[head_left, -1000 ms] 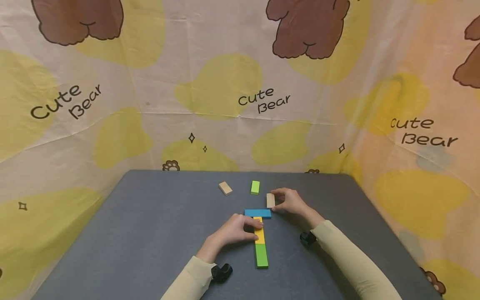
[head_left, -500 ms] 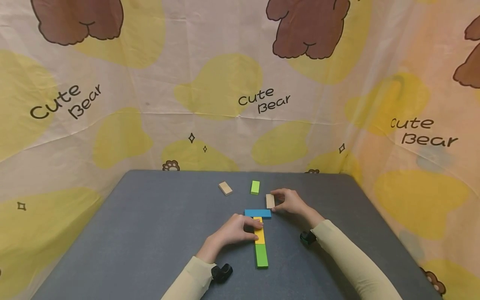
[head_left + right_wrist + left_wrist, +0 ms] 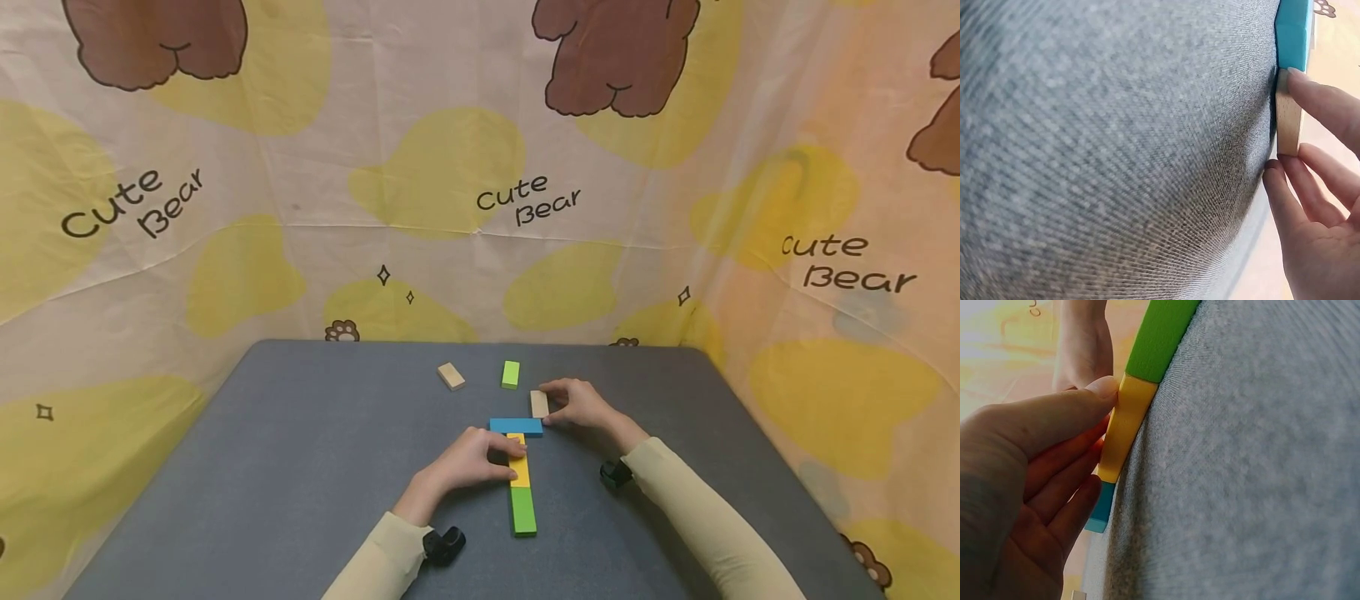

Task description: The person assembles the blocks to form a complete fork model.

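My left hand (image 3: 471, 458) grips the yellow block (image 3: 520, 471), thumb on its near side and fingertips reaching over it. End to end with this block lies a green block (image 3: 523, 512), nearer to me. A blue block (image 3: 515, 427) lies crosswise at its far end, forming a T. My right hand (image 3: 583, 404) pinches a plain wooden block (image 3: 539, 404) lengthwise, thumb at the near end and fingers at the far end. In the right wrist view the wooden block (image 3: 1289, 122) meets the end of the blue block (image 3: 1293, 37). The thumb tip covers part of that join.
Farther back on the grey table (image 3: 300, 467) lie a light green block (image 3: 511, 375) and a second wooden block (image 3: 451, 377), which is turned at an angle. A cloth printed with bears (image 3: 618, 58) hangs behind the table's far edge.
My right hand has slid the wooden block slightly left and toward me, closer to the blue block's right end. The left hand has stayed in place on the yellow block.
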Tool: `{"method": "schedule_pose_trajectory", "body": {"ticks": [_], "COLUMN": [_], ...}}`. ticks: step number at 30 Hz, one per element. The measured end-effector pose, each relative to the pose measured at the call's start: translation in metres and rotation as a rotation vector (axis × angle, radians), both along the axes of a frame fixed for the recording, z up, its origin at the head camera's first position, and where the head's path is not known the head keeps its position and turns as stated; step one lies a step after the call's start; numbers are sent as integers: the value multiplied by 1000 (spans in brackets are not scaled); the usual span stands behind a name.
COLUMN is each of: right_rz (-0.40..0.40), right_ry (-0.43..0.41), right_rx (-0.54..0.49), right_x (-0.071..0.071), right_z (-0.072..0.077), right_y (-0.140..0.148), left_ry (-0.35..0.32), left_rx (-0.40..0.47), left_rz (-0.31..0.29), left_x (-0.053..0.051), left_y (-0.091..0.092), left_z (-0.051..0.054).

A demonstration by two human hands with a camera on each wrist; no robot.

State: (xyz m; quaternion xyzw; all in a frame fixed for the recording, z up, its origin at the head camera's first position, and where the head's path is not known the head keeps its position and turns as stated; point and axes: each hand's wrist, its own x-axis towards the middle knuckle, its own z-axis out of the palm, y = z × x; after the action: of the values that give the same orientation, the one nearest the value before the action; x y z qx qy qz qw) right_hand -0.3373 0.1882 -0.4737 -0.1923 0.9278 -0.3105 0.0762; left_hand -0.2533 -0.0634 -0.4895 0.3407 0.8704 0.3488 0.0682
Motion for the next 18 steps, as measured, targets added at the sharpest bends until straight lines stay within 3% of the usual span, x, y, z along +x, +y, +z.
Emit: {"method": "schedule_pose_trajectory", "body": {"ticks": [18], "right_rz": [-12], "right_ry": [6], "right_rx": [6], "right_x": [1], "right_z": [-3], "right_y": [2], "left_ry": [-10], "left_rx": [-14], "left_rz": [-2], "left_x": [-1], "left_y": [1], "left_z": [0]}}
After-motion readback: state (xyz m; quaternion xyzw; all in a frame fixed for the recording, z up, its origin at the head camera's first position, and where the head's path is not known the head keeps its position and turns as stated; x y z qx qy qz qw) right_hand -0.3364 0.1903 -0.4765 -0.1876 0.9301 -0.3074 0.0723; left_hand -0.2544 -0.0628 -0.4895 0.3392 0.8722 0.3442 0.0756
